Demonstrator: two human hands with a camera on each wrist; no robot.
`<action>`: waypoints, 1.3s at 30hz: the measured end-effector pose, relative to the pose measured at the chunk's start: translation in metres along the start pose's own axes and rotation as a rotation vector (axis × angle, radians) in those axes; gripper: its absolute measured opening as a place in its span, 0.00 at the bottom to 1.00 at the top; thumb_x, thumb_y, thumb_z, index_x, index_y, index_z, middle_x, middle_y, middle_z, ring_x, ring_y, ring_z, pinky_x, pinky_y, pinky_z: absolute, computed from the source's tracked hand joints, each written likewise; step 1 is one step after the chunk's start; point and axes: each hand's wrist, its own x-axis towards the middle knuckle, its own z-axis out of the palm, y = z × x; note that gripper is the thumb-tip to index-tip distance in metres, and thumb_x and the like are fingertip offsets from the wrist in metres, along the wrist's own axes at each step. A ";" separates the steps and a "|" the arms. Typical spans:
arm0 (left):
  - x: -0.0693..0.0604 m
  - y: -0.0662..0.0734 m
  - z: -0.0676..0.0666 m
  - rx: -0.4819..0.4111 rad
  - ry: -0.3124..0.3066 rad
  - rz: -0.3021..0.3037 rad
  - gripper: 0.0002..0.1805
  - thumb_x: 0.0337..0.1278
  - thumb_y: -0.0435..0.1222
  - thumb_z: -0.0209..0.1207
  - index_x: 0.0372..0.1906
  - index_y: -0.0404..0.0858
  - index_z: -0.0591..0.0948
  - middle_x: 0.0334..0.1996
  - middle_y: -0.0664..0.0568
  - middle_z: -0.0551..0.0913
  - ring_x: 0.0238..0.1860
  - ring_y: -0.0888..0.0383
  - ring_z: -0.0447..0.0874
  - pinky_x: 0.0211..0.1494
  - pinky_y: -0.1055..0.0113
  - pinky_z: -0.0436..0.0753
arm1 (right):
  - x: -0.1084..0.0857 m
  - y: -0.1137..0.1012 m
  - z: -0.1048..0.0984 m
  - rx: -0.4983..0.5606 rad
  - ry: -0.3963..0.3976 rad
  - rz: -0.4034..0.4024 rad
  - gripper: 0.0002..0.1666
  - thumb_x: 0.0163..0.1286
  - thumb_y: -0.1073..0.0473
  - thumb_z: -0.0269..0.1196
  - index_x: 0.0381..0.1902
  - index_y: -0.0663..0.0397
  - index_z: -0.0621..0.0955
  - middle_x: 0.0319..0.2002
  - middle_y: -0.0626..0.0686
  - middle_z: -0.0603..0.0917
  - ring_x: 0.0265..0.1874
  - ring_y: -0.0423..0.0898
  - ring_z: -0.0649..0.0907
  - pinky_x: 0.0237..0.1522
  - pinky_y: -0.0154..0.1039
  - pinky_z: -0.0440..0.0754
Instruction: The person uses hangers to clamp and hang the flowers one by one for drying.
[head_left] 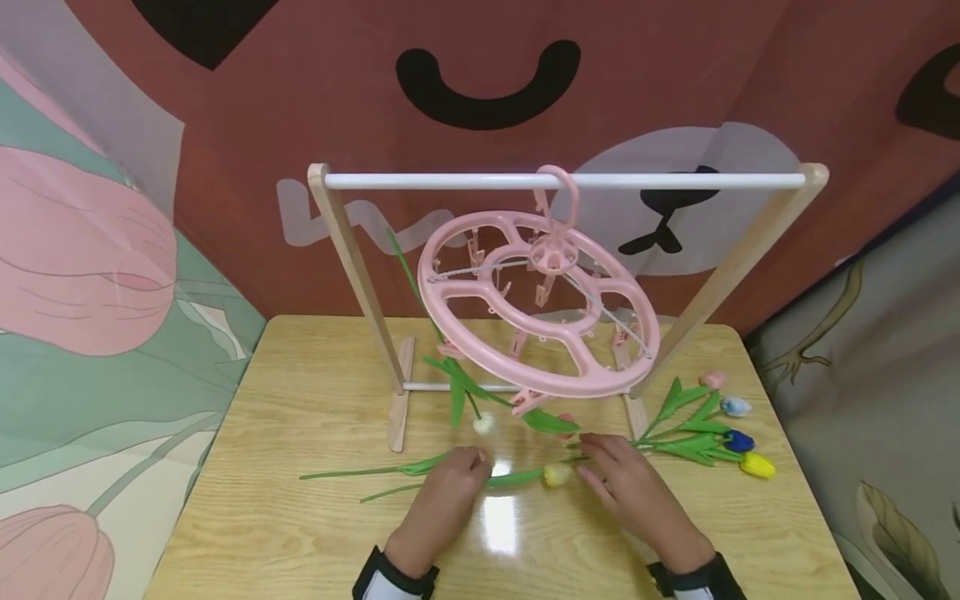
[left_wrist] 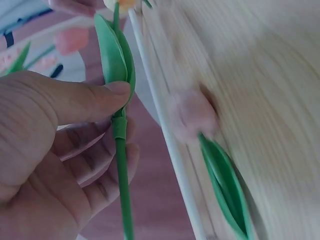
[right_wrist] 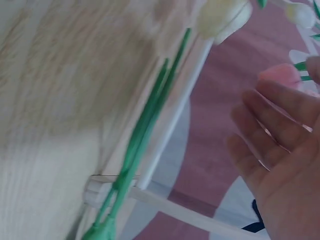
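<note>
In the head view my left hand (head_left: 444, 507) holds the stem of a pale yellow tulip (head_left: 557, 475); the left wrist view has its thumb and fingers (left_wrist: 65, 135) pinching the green leaves (left_wrist: 114, 55) beside the stem. A pink tulip (left_wrist: 192, 115) lies on the table beyond it. My right hand (head_left: 637, 498) is beside the yellow bloom, and the right wrist view shows it (right_wrist: 280, 150) with relaxed fingers and nothing held. Above both hands, a round pink clip hanger (head_left: 540, 317) carries a white tulip (head_left: 483, 423) and a pink tulip (head_left: 566, 425).
The hanger hooks over the white bar (head_left: 450, 181) of a wooden-legged rack (head_left: 360, 283) on the table (head_left: 300, 417). Several tulips lie at the right, with pink (head_left: 712, 380), light blue (head_left: 736, 407), dark blue (head_left: 738, 441) and yellow (head_left: 757, 465) blooms. Printed cloth (head_left: 247, 100) hangs behind.
</note>
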 end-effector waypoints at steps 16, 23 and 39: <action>0.037 0.030 -0.005 0.078 0.003 0.114 0.09 0.48 0.30 0.72 0.34 0.45 0.87 0.34 0.58 0.82 0.35 0.61 0.77 0.34 0.73 0.76 | 0.009 -0.010 0.000 0.021 -0.034 -0.173 0.35 0.82 0.36 0.40 0.49 0.51 0.87 0.46 0.48 0.88 0.46 0.46 0.86 0.47 0.45 0.88; 0.041 0.035 -0.009 0.095 0.049 0.111 0.13 0.47 0.29 0.73 0.38 0.46 0.88 0.39 0.56 0.84 0.41 0.59 0.80 0.38 0.71 0.80 | 0.009 -0.009 0.003 0.029 0.025 -0.177 0.38 0.83 0.39 0.34 0.41 0.48 0.88 0.38 0.44 0.88 0.39 0.42 0.85 0.41 0.38 0.87; 0.030 0.040 -0.005 -0.619 -0.078 -0.092 0.17 0.66 0.41 0.67 0.54 0.37 0.86 0.50 0.50 0.90 0.51 0.61 0.88 0.52 0.73 0.87 | 0.009 -0.008 -0.017 0.231 0.033 -0.072 0.12 0.65 0.63 0.72 0.45 0.45 0.86 0.43 0.41 0.87 0.41 0.40 0.86 0.43 0.29 0.87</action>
